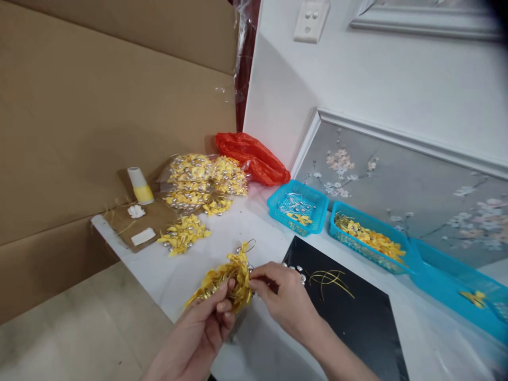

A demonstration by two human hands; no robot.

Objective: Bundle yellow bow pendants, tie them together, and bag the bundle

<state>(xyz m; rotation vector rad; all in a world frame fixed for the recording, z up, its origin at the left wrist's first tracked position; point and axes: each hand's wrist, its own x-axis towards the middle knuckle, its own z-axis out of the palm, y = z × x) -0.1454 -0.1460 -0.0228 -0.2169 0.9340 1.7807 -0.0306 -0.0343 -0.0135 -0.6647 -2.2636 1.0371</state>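
Note:
A bunch of yellow ribbon bows point(216, 279) with gold cords and silver beads is gripped in my left hand point(208, 328), its fingers curled round the cords. My right hand point(283, 293) pinches at the bunch's right edge with thumb and forefinger; the small piece between those fingertips is too hidden to make out. Above the bunch a loop of gold cord sticks up. Loose gold cords point(329, 278) and several silver beads point(300, 272) lie on the black board point(357, 328) beside my right hand.
Yellow bow clusters point(184, 233) and filled clear bags point(190, 174) lie at the back left, near a thread cone point(140, 186) on cardboard. Blue baskets point(297, 206) line the wall, one piled with yellow bows point(371, 238). A red plastic bag point(252, 156) sits in the corner.

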